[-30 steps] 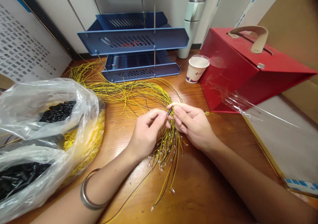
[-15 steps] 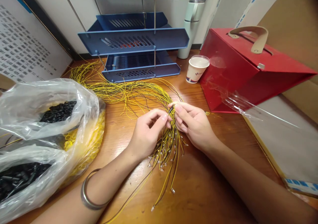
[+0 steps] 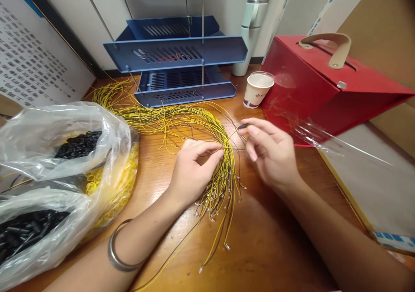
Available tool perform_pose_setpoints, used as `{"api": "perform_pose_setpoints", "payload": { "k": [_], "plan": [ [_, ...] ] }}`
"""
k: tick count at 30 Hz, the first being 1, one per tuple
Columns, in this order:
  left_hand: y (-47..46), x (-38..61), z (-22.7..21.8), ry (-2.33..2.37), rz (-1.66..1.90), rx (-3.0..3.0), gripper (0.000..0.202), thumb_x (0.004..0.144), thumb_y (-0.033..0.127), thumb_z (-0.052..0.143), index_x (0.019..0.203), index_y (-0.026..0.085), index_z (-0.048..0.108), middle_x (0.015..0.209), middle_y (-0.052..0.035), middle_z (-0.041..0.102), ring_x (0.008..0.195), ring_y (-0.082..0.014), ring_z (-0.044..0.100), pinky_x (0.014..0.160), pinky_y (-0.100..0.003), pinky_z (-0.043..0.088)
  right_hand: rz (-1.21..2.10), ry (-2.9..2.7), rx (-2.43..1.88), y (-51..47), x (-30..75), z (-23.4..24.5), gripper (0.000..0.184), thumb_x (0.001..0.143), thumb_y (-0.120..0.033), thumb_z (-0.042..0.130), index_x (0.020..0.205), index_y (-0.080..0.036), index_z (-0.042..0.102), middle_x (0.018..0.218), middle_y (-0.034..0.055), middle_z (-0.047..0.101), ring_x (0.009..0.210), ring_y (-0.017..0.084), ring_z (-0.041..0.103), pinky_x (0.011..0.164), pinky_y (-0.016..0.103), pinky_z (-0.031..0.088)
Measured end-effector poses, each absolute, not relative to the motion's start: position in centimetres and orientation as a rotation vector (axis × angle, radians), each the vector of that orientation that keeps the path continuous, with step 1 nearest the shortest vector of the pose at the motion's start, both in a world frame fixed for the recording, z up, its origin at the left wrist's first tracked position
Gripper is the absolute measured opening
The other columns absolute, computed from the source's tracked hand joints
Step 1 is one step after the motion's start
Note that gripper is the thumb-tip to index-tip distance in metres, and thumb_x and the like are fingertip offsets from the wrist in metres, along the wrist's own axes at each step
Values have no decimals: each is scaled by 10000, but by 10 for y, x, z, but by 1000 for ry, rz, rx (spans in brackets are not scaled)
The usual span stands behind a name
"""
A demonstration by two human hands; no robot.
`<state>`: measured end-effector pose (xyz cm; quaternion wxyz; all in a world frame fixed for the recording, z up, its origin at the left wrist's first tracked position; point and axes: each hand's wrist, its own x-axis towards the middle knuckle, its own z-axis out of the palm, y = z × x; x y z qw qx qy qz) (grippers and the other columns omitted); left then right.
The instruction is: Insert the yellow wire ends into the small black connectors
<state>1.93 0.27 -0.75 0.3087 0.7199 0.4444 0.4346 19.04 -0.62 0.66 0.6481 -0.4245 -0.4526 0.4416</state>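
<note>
A bundle of thin yellow wires with metal tips lies across the wooden table. My left hand rests on the bundle, thumb and forefinger pinched on one yellow wire. My right hand is raised a little to the right, its fingertips pinched on a small black sleeve at the end of that same wire. The wire runs taut between the two hands.
Clear plastic bags with black sleeves and yellow rings lie at the left. A blue stacked paper tray stands at the back. A paper cup, a pale bottle and a red box are at the right.
My right hand has pulled away up and to the right with the black sleeve, drawing one wire out from the bundle. My left hand stayed on the wires.
</note>
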Motion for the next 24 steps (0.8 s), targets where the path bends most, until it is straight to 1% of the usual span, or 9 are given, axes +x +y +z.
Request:
{"api": "perform_pose_setpoints", "payload": {
  "k": [3,6,9,11,13,16,19,21,24],
  "plan": [
    [7,15,-4,1337,1169,2179,81,841,232,678,865,251,753,961,-14,729,950,-219,565,894,-421,403,898,-979,-1014,-7,202,14,166,818,-184,613,961,-207,694,867,16,702,401,28,414,384,229,267],
    [11,12,-4,1447,1120,2287,86,819,235,689,866,247,760,913,-50,678,906,-232,542,821,-406,427,807,-976,-1091,-11,207,20,178,788,-173,611,948,-208,680,859,19,696,399,42,406,381,240,281],
    [14,12,-8,1417,1000,2186,222,840,247,656,1056,217,701,753,-23,651,747,-194,558,716,-359,455,708,-1032,-1168,-16,207,24,169,794,-200,616,953,-212,670,849,23,690,405,48,389,382,241,293],
    [14,13,-12,1379,969,2088,334,857,258,628,1187,209,620,791,-13,701,750,-191,595,737,-364,476,622,-1079,-1253,-17,207,23,179,784,-226,647,960,-206,671,818,25,684,413,53,395,386,237,312],
    [14,14,-14,1359,957,2057,380,856,253,618,1232,213,576,901,-21,739,830,-201,630,805,-383,488,500,-1134,-1394,-17,208,22,213,757,-253,692,963,-196,683,815,33,689,429,61,423,398,233,339],
    [13,14,-14,1369,925,2096,377,836,226,626,1210,206,581,1034,-39,739,969,-226,636,902,-416,477,249,-1238,-1630,-16,214,19,244,762,-284,689,993,-205,702,866,37,713,450,72,472,479,252,428],
    [13,12,-12,1383,862,2179,283,832,208,616,1115,203,628,1084,-50,726,1023,-249,624,928,-444,466,43,-1405,-1831,-16,221,20,240,784,-283,653,1001,-209,723,837,37,733,513,118,564,649,317,505],
    [13,11,-12,1391,825,2235,207,841,201,598,1037,219,662,1061,-38,729,1011,-254,621,916,-453,463,51,-1564,-1986,-18,225,24,230,789,-275,640,981,-197,741,825,57,748,633,188,651,737,362,513],
    [14,10,-12,1397,793,2282,196,858,194,574,1013,236,686,1015,-20,735,994,-250,606,893,-448,458,161,-1740,-2194,-20,228,30,237,809,-251,611,990,-186,751,897,89,765,812,283,699,774,403,510]
  ]
}}
